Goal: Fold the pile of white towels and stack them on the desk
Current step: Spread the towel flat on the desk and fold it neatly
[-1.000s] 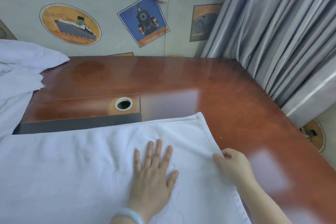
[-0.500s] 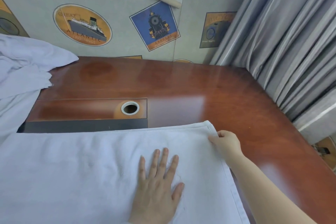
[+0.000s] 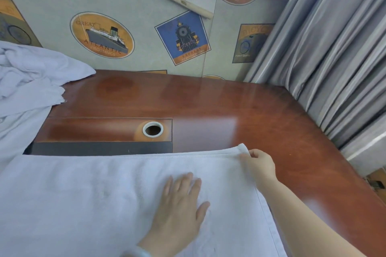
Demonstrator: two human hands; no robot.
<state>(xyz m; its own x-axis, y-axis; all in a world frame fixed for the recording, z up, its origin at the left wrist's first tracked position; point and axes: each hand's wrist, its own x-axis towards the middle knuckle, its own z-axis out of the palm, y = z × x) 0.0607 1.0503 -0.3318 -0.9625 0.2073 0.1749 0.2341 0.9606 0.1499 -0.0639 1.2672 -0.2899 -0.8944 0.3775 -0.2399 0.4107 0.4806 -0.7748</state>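
A glossy reddish-brown table [image 3: 229, 106] is set in a corner, bounded by a wall [image 3: 146, 48] papered with travel emblems and by a grey curtain [image 3: 334, 48]. On its near part one white towel [image 3: 83, 194] is spread flat.

The left hand [image 3: 179, 204] is laid palm down on the middle of the towel, fingers straight and slightly spread, holding nothing. It has been kept in that place over the last second. The right hand [image 3: 259, 165] is closed in a pinch on the towel's far right corner, which is raised a little off the wood. A second ago the same hand was seen pinching the right hem lower down, nearer the person. It has since been slid along the hem to the corner.

From this it is judged that the smoothing is over and a fold is about to be started. The left hand would serve as an anchor while the corner is carried across.

Just beyond the towel's far edge, a round cable hole [image 3: 153, 129] is set in an inlaid panel. At the far left the pile of unfolded towels [image 3: 27, 73] is heaped, partly on the table. No folded stack is seen, so most of the task is taken to be undone.
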